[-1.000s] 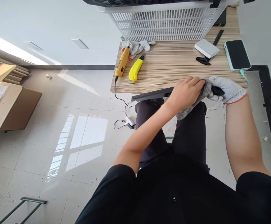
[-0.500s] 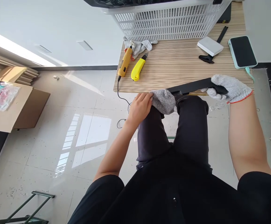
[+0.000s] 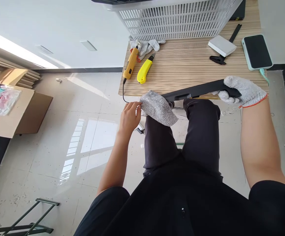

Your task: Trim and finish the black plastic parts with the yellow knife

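A long black plastic strip (image 3: 197, 89) lies slantwise above my knees, along the table's front edge. My right hand (image 3: 242, 90), in a grey-white knit glove with an orange cuff, is closed round the strip's right end. My bare left hand (image 3: 132, 114) pinches the corner of a grey cloth (image 3: 158, 108) between thumb and fingers. The cloth drapes over the strip's left end and hides it.
On the wooden table (image 3: 181, 65) lie a yellow utility knife (image 3: 144, 71), a corded yellow tool (image 3: 131, 63), a glove (image 3: 146, 47), a white box (image 3: 222, 45) and a phone (image 3: 257, 52). Behind them stands a white basket (image 3: 171, 23). A cardboard box (image 3: 26, 111) is at left.
My left hand has moved left, and the cloth has slid left with it, spreading wider and baring more of the black strip. My right hand keeps its hold almost unmoved.
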`<state>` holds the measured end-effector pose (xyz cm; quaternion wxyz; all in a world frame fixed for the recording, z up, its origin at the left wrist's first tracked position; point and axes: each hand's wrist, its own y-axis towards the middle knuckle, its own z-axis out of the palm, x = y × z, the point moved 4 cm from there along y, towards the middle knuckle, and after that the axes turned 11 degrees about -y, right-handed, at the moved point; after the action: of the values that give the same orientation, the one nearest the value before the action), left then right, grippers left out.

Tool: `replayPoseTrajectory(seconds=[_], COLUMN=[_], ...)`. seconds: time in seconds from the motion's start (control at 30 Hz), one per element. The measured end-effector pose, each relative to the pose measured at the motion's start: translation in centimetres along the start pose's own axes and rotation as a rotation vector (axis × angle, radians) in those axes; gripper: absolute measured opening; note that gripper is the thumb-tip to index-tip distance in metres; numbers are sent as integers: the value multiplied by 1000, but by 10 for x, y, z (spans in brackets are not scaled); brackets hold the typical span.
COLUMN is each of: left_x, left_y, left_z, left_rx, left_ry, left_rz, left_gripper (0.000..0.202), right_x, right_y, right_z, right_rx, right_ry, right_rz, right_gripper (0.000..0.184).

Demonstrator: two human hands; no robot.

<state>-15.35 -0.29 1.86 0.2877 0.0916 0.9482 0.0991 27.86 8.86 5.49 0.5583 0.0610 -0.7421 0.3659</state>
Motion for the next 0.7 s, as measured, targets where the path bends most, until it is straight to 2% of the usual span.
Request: replayPoseTrajectory(seconds=[0.13, 0.27, 0.43, 0.7], left_x=[-10, -35, -83, -166], left_y=[3, 12, 32, 77], left_z=[3, 14, 36, 91], left_rx=[6, 38, 73, 151], left_ry=[-31, -64, -126, -205], left_rz=[67, 151, 274, 464], left_gripper=[32, 32, 34, 40], right_x=[-1, -2, -2, 0], right_y=[0, -1, -2, 0], right_z=[0, -2, -1, 0], right_rx=[-5, -7, -42, -87], right_ry=[21, 17, 28, 42], right_rz=[26, 24, 53, 97], right_gripper=[57, 55, 46, 36])
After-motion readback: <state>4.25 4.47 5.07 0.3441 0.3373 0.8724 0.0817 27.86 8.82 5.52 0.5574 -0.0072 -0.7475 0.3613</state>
